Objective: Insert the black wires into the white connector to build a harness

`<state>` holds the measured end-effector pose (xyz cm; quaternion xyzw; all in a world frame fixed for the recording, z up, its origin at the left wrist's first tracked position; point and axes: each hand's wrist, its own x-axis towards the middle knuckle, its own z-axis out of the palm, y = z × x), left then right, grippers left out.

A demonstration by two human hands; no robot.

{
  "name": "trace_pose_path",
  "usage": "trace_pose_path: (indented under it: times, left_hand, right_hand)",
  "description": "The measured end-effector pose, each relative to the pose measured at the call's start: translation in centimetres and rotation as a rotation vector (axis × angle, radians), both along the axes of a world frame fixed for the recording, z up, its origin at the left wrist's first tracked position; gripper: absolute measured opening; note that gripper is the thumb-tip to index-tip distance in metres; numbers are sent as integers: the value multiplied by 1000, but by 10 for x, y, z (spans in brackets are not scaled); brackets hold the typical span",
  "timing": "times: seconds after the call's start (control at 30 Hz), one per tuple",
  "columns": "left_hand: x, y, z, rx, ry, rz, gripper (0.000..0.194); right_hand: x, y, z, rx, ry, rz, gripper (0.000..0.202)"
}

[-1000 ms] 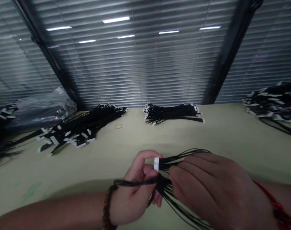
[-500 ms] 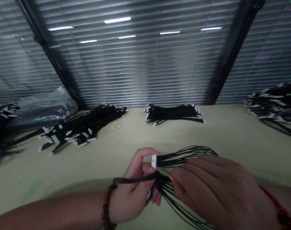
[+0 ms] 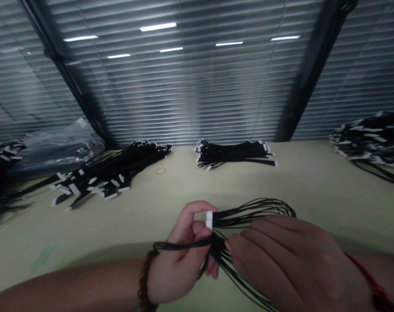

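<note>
My left hand (image 3: 180, 264) is closed on a black wire harness, its index finger and thumb on either end of a white connector (image 3: 209, 220). Black wires (image 3: 249, 212) run right from the connector and loop back behind my right hand (image 3: 291, 260). A bunch of wires (image 3: 218, 245) crosses under the left thumb, and one loop sticks out toward the wrist. My right hand is curled, back toward me, against the wires just right of the left hand. Its fingertips are mostly hidden, so their exact hold on the wires does not show.
A neat bundle of black harnesses (image 3: 232, 152) lies at the table's back. Left of it are a rubber band (image 3: 161, 171), a spread harness pile (image 3: 112, 169) and a clear plastic bag (image 3: 63, 143). Another pile (image 3: 372, 138) sits far right. Window blinds (image 3: 190, 86) stand behind.
My right hand has shifted slightly left and down along the wires. My left hand keeps the connector in almost the same place.
</note>
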<state>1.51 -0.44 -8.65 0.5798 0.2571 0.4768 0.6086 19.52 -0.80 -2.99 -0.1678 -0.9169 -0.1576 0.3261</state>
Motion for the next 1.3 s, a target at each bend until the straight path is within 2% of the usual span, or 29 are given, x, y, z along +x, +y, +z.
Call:
trace_pose_path:
  times: [0.2, 0.5, 0.63, 0.8, 0.9, 1.1, 1.2, 1.3]
  left_hand:
    - [-4, 0, -1, 32, 30, -33, 29]
    - [-1, 1, -3, -1, 54, -23, 29]
    - [0, 3, 0, -34, 59, 13, 31]
    - [2, 8, 6, -96, 65, 83, 27]
    - [3, 10, 7, -120, 44, 110, 28]
    - [6, 12, 9, -169, 36, 159, 32]
    - [6, 13, 7, -175, 30, 178, 33]
    - [5, 14, 5, -177, 41, 179, 35]
  right_hand:
    - [3, 2, 4, -50, -19, -44, 21]
    - [-3, 3, 4, -85, -73, -42, 34]
    - [-3, 7, 3, -43, -102, -64, 32]
    - [10, 14, 13, -106, -70, -243, 16]
    - [24, 21, 25, -88, -49, -348, 18]
    - [41, 29, 42, -61, -28, -435, 24]
    - [36, 19, 36, 6, -9, -455, 22]
    - [30, 2, 14, -174, -108, -356, 23]
